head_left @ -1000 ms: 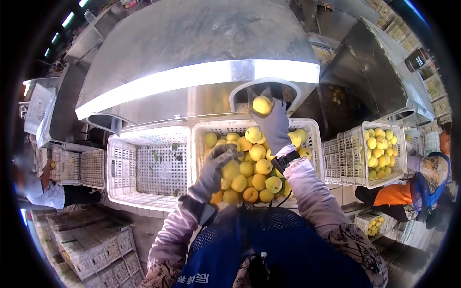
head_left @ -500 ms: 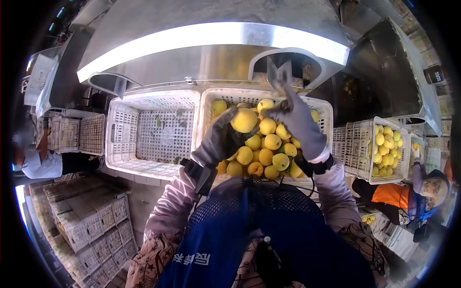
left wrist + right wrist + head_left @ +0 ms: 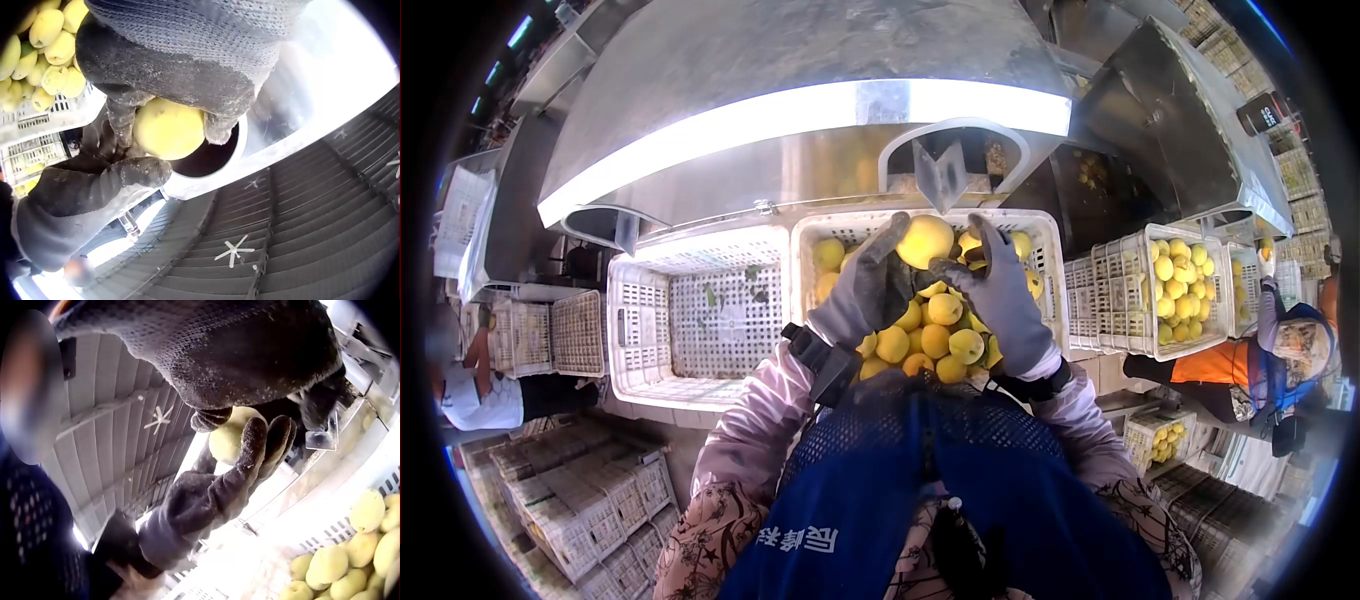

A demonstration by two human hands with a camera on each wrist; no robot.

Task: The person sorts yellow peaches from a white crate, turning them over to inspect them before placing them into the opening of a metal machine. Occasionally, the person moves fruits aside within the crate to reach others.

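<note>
The left gloved hand [image 3: 870,285] holds a yellow round fruit [image 3: 925,242] above the full crate. In the left wrist view, thumb and fingers of that hand [image 3: 181,62] curl round the fruit [image 3: 169,128]. The right gloved hand [image 3: 1005,300] is close on the other side, its thumb and fingers apart; contact with the fruit is unclear. From the right wrist, the right hand [image 3: 250,356] is above the fruit [image 3: 236,434], which the left hand [image 3: 206,494] cradles from below. More yellow fruit [image 3: 945,308] fills the white crate [image 3: 1055,245] under both hands.
Left of the full crate stands a white crate [image 3: 730,320] with a few leaves. Beyond is a metal machine [image 3: 800,50] with a chute opening and V-shaped plate [image 3: 940,172]. Another fruit crate [image 3: 1112,300] and a person in orange [image 3: 1215,362] are at right. Stacked crates [image 3: 590,490] stand lower left.
The fruit at the chute in the right hand a second ago is gone from there. The left hand has gripped a fruit and raised it, and the right hand has come back from the chute beside it.
</note>
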